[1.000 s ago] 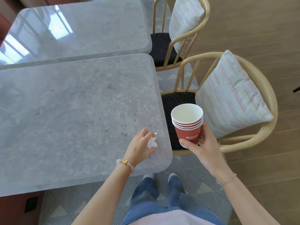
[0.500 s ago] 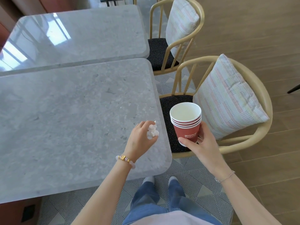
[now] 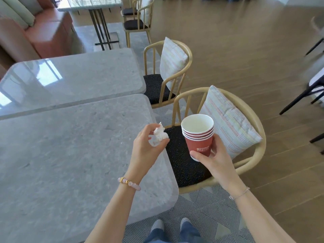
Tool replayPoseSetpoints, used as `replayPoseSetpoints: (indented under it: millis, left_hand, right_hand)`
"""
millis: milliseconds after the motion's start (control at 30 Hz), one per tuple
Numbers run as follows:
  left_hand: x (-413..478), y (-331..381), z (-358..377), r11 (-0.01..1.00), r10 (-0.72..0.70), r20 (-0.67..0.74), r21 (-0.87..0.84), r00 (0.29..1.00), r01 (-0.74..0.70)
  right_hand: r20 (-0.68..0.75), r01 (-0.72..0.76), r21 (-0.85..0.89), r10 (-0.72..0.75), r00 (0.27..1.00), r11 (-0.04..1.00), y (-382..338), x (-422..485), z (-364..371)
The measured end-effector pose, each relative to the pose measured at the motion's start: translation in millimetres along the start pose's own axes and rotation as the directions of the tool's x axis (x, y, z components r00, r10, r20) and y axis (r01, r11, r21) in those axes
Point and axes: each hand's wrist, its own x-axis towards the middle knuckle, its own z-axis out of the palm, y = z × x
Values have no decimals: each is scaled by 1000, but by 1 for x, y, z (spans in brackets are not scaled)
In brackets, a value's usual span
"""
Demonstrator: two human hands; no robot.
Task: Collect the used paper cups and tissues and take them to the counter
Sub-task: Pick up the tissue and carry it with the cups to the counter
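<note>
The left grip [image 3: 145, 149] curls its fingers round a crumpled white tissue [image 3: 158, 135], above the near right corner of the grey surface [image 3: 70, 155]. Just right, the right grip [image 3: 215, 158] clasps a stack of red paper cups [image 3: 199, 137], white inside, upright over the chair seat [image 3: 184, 165]

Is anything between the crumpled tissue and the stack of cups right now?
Nothing in the head view: between the tissue, pinched by the left hand, and the cup stack, held by the right hand, only the near chair's black seat shows below.
</note>
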Motion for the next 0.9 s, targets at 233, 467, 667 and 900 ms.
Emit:
replayPoseSetpoints:
  millis: [233,467,667,900]
  left_hand:
    - [4,31,-2,993,103,65,-65,993,-99]
    - [0,44,2,974,174,156,-174,972,-146]
    - [-10,53,20,947,235,320,-288,918,-143]
    - [-37,83,59,913,334,486,-379,808,-149]
  right_hand:
    - [-143,28,14,-26,989,1000,-13,-15,-11]
    - [-291,61,61,-41,956,996,-21,-47,-22]
    - [-501,49,60,-13,865,997,-21,-96,-30]
    - [-698,68,55,-11,716,996,-18,-162,-54]
